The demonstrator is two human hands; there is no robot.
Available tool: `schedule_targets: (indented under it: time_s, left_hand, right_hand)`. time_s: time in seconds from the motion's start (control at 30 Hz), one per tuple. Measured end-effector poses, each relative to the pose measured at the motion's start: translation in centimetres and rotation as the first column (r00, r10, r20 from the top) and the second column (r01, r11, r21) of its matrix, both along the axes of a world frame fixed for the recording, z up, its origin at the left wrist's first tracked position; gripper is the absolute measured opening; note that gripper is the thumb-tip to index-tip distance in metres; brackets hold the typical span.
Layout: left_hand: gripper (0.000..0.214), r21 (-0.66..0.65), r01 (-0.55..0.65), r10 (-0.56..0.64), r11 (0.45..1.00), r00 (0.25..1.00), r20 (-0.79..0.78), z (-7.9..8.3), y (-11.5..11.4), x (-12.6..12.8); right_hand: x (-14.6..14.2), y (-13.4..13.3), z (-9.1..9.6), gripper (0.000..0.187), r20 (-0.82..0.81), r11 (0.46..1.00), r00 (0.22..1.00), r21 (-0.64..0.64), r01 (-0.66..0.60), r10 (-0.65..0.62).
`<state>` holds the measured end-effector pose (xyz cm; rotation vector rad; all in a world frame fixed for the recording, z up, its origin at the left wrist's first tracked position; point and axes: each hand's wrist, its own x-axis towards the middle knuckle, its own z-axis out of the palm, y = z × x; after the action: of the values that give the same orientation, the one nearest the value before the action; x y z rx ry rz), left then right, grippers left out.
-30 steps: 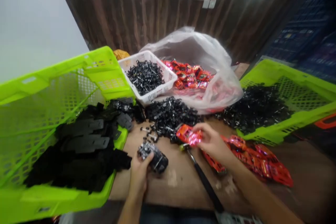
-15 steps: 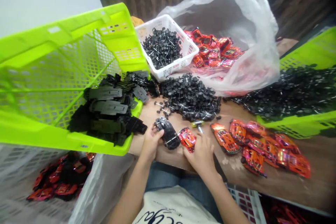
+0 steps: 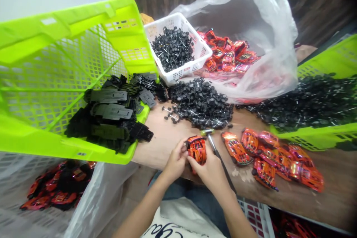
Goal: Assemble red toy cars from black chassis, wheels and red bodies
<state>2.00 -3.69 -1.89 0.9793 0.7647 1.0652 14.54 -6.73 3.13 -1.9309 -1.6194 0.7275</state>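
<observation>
Both my hands hold one shiny orange-red toy car [image 3: 197,149] over the front of the table. My left hand [image 3: 176,160] grips its left side, fingers closed. My right hand [image 3: 209,171] wraps its right and near side, the thumb lying across the body. The black base plate is largely hidden under the car shell. Just right of the car lies a hammer [image 3: 213,143] with a yellowish head, its dark handle running toward me behind my right hand. Farther right, several orange car shells [image 3: 263,152] lie in a cluster.
A tipped green crate [image 3: 131,156] at left spills black base plates [image 3: 111,111]. Wheel axles heap on the table [image 3: 156,152] and fill a white basket [image 3: 184,70]. Behind is a plastic bag [image 3: 279,44] of shells; a green crate [image 3: 315,139] of axles stands right. Cars [image 3: 55,189] lie lower left.
The black base plate in my left hand and the orange car shell in my right hand have come together. My left hand moved right, and the hammer handle is now more exposed.
</observation>
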Motion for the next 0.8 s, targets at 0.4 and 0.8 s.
schedule_targets:
  time_s: [0.4, 0.8]
  left_hand:
    - [0.045, -0.002, 0.005, -0.005, 1.000, 0.999, -0.039, 3.2, -0.7, 0.2]
    - [0.043, 0.101, -0.143, 0.145, 0.985, 0.989, -0.021, 3.1, -0.8, -0.7]
  right_hand:
    - [2.6, 0.2, 1.2, 0.047, -0.664, 0.984, 0.736, 0.000, -0.176, 0.131]
    - [1.5, 0.4, 2.3, 0.038, -0.448, 0.986, 0.880, 0.110, -0.123, 0.160]
